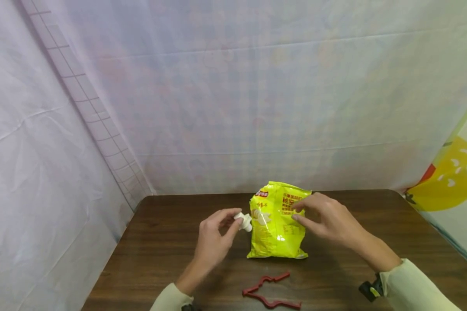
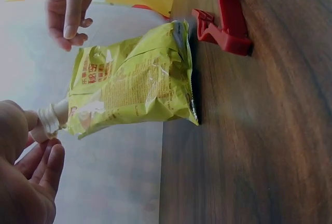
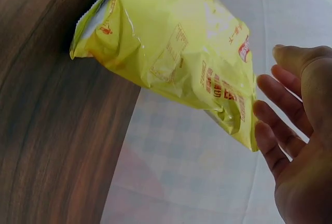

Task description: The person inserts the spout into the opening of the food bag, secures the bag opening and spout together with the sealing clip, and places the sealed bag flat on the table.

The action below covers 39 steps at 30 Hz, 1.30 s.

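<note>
A yellow snack bag [image 1: 278,222] with red lettering stands upright on the table. To its left, my left hand [image 1: 214,239] pinches a white plastic spout-like piece [image 1: 244,221] between thumb and fingers. In the left wrist view this white piece [image 2: 49,120] has a ribbed collar, and its narrow end points at the bag's upper part; whether they touch I cannot tell. My right hand [image 1: 332,220] hovers at the bag's upper right, fingers loosely bent and holding nothing. The right wrist view has its fingertips [image 3: 264,112] close by the bag's top edge.
A red hinged clip [image 1: 253,290] lies spread in a V on the dark wooden table [image 1: 159,250], in front of the bag. Pale cloth [image 1: 257,108] hangs behind the table's far edge and along the left side. A yellow printed shape [image 1: 447,185] shows at the right.
</note>
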{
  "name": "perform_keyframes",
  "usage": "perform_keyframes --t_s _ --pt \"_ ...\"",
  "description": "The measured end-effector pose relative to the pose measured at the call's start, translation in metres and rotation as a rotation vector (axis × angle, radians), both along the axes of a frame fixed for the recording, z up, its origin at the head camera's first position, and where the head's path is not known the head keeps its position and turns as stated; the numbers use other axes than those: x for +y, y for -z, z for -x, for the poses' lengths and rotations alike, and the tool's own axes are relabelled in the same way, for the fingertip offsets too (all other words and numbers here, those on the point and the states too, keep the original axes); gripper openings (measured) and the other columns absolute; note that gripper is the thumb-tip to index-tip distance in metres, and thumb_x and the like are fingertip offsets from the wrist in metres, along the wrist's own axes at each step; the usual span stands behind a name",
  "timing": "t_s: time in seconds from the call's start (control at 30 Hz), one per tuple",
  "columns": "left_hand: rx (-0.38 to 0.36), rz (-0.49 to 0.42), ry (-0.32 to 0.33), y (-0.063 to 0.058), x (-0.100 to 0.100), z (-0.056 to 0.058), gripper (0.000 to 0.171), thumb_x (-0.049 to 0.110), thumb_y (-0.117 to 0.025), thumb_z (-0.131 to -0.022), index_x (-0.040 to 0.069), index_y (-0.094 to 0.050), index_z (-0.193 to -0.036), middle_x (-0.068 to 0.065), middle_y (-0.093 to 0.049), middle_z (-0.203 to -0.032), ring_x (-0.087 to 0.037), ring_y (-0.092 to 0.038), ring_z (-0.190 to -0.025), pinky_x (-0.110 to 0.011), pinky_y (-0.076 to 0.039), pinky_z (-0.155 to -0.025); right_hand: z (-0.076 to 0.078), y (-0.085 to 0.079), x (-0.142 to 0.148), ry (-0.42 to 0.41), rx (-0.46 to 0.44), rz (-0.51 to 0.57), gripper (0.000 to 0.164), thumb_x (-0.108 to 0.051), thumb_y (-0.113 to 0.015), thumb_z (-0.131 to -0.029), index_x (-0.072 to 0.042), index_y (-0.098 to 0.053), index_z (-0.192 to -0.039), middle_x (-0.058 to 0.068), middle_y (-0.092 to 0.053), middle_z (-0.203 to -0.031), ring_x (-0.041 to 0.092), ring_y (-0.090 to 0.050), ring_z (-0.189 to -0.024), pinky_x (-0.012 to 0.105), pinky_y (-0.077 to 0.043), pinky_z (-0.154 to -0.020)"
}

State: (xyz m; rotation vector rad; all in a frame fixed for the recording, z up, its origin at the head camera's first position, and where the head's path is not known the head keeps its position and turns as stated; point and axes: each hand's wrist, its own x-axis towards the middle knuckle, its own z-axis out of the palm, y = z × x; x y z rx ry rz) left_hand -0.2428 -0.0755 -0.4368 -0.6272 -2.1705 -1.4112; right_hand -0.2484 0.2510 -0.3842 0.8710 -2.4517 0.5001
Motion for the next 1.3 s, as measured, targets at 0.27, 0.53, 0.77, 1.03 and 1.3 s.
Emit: perform_keyframes --t_s 0.27,0.53,0.77,1.03,1.3 --pt "0.006 0.016 -0.035 -0.001 0.001 0.010 0.022 0.020 -0.078 -0.103 0.014 -0.079 -0.124 0.000 -0.080 -0.115 -0.009 -0.076 -0.094 -0.024 -0.065 -0.080 0.012 -0.003 0.001 0.011 0.035 -0.023 0.026 -0.022 -0.088 -0.093 -0.018 -0.081 -0.118 -0.006 -0.080 -0.112 0.016 -0.070 -0.101 0.041 -0.062 -0.080" --pt "0.026 -0.012 -0.038 -0.001 0.003 0.020 0.023 0.017 -0.079 -0.102 0.008 -0.079 -0.123 -0.004 -0.081 -0.112 -0.014 -0.077 -0.092 -0.025 -0.066 -0.079 0.025 -0.007 -0.002 -0.001 0.088 -0.017 0.024 -0.019 -0.088 -0.092 -0.015 -0.081 -0.114 -0.001 -0.079 -0.110 0.021 -0.068 -0.104 0.049 -0.057 -0.085" --pt "0.006 -0.006 -0.048 -0.002 0.002 0.025 0.023 0.016 -0.078 -0.102 0.011 -0.079 -0.124 -0.004 -0.080 -0.113 -0.012 -0.077 -0.091 -0.023 -0.066 -0.079 0.031 -0.007 -0.005 0.006 0.110 0.000 0.021 -0.018 -0.088 -0.092 -0.017 -0.080 -0.111 0.000 -0.079 -0.114 0.025 -0.066 -0.108 0.055 -0.055 -0.091" --pt "-0.001 0.001 -0.055 -0.007 0.003 0.030 0.023 0.018 -0.077 -0.103 0.011 -0.078 -0.125 -0.004 -0.080 -0.115 -0.012 -0.077 -0.092 -0.023 -0.065 -0.080 0.035 -0.008 -0.007 0.006 0.126 0.000 0.022 -0.017 -0.088 -0.092 -0.015 -0.081 -0.112 0.003 -0.079 -0.118 0.028 -0.066 -0.111 0.059 -0.052 -0.094" --pt "-0.006 0.015 -0.083 -0.008 0.000 0.036 0.022 0.018 -0.077 -0.103 0.011 -0.079 -0.123 -0.005 -0.081 -0.115 -0.012 -0.077 -0.092 -0.025 -0.066 -0.080 0.038 -0.009 -0.009 0.008 0.108 -0.011 0.027 -0.018 -0.087 -0.093 -0.013 -0.079 -0.118 0.005 -0.078 -0.123 0.029 -0.066 -0.116 0.061 -0.052 -0.096"
